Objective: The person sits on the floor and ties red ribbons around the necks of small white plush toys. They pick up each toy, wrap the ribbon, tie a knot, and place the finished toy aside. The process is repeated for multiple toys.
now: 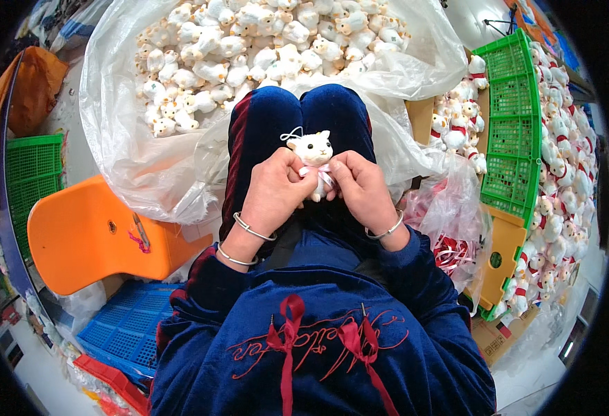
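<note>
head view: the left hand (274,187) pinches a small white plush animal (311,147) at its pale pink ribbon bow (314,169), holding it upright above the person's lap. the right hand (361,182) pinches the toy's other side; whether it grips ribbon or body, i cannot tell. beyond the knees, a clear plastic bag (110,132) holds many similar toys; an orange chair (76,229) stands left, a green crate (516,132) right.
</note>
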`<state>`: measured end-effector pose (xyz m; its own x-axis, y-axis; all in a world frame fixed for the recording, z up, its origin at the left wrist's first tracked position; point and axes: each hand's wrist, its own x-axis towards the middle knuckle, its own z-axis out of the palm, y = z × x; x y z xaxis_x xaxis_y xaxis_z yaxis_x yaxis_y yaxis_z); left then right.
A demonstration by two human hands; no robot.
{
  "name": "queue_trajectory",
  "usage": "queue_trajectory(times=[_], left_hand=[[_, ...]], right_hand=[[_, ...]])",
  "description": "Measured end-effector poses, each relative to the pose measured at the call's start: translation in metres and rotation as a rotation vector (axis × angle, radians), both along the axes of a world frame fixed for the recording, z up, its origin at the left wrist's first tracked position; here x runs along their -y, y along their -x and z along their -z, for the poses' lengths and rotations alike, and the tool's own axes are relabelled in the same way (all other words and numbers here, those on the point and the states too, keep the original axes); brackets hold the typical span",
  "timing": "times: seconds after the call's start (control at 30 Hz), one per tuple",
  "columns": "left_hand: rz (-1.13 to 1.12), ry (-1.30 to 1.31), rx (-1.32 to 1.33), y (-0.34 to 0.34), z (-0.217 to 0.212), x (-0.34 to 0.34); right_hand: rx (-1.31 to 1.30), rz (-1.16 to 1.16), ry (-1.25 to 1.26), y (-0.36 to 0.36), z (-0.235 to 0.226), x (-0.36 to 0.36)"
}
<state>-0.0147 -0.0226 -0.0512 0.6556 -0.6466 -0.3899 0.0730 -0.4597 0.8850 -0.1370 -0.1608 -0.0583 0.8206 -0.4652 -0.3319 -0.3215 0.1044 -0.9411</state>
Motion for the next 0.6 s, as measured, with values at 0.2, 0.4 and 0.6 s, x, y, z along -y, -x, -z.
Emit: queue_trajectory(times=[0.2,0.4,0.6], left_hand=[[-0.003,-0.022,0.021,-0.001,0.000,0.000],[0.005,0.012,0.036,0.000,0.005,-0.001],[0.009,0.071,-0.097,-0.004,0.004,-0.008]], right_hand=[[-0.019,0.018,0.072,-0.002,-0.003,-0.002],[-0.028,0.048,0.149,-0.001,0.002,-0.003],[-0.057,0.032,0.125,-0.001,-0.006,-0.001]])
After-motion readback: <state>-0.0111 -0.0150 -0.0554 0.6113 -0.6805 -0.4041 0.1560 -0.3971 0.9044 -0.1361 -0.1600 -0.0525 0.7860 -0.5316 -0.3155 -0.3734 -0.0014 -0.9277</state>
